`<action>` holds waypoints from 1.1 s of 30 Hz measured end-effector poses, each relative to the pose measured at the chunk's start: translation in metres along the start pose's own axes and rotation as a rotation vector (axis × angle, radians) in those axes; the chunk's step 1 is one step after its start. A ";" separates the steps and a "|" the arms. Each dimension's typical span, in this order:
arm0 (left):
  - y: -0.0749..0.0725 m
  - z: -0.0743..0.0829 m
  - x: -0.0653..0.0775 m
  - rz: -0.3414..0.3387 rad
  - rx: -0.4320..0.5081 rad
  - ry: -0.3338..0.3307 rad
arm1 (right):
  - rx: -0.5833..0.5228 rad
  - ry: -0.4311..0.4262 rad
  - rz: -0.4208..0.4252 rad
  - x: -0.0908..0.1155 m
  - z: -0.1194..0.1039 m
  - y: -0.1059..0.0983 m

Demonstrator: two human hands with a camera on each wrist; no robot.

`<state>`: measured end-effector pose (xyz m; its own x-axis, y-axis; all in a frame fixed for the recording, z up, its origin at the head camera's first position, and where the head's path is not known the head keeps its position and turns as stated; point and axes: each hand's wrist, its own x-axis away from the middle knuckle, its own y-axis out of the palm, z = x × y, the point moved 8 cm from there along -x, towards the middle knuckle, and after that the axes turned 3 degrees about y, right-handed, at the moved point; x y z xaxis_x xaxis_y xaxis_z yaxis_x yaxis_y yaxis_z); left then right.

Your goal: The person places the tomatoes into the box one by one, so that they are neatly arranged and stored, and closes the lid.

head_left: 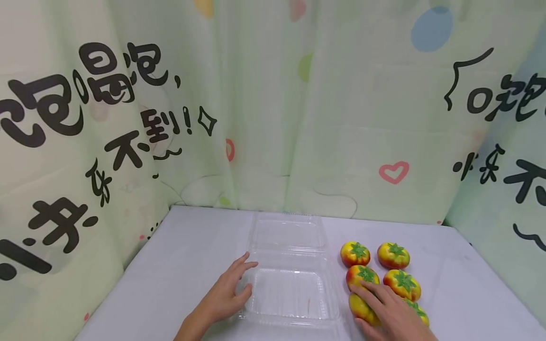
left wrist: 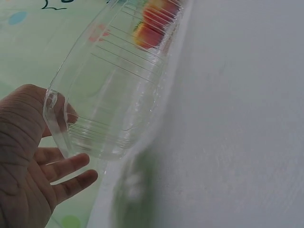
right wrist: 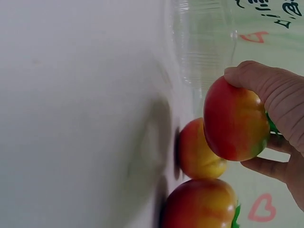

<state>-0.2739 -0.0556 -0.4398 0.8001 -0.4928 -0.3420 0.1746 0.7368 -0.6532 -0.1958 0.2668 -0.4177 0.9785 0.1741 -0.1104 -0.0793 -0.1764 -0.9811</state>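
In my right hand [head_left: 390, 310] I grip a yellow-red toy persimmon [right wrist: 235, 121] with a green leafy cap. The thumb lies over its side, and the fruit shows raised off the table in the right wrist view. My left hand [head_left: 223, 293] is at the left edge of a clear plastic clamshell box [head_left: 290, 319], fingers spread and relaxed. Through the box's see-through wall, part of that hand [left wrist: 28, 156] shows in the left wrist view. The box's lid [head_left: 287, 232] lies folded back, away from me.
Several more toy persimmons [head_left: 393, 255] stand in two rough columns to the right of the box, close beside my right hand. A white-covered table [head_left: 170, 265] carries everything. Printed curtains [head_left: 341, 118] hang behind and at both sides.
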 end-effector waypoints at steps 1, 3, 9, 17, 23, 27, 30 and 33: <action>0.000 0.000 0.000 -0.003 0.003 0.002 | 0.007 -0.007 0.013 -0.001 -0.002 -0.004; -0.001 0.001 -0.002 -0.009 0.012 0.009 | 0.027 -0.031 0.051 -0.002 -0.005 -0.011; -0.001 0.004 -0.005 0.017 -0.013 0.043 | 0.024 -0.050 0.153 -0.006 -0.015 -0.029; -0.005 0.002 -0.008 0.097 -0.094 0.029 | 0.027 -0.126 0.239 -0.019 -0.038 -0.046; -0.007 0.000 -0.012 0.168 -0.164 0.011 | -0.015 -0.163 0.254 -0.027 -0.052 -0.051; -0.008 0.001 -0.012 0.208 -0.194 0.014 | -0.047 -0.208 0.300 -0.031 -0.060 -0.054; -0.009 0.002 -0.011 0.246 -0.211 0.027 | -0.054 -0.244 0.322 -0.036 -0.068 -0.055; -0.010 0.002 -0.011 0.278 -0.220 0.046 | -0.055 -0.258 0.323 -0.040 -0.074 -0.054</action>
<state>-0.2828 -0.0564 -0.4280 0.7721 -0.3111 -0.5542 -0.1782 0.7311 -0.6586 -0.2168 0.1974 -0.3483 0.8246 0.3374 -0.4542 -0.3571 -0.3123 -0.8803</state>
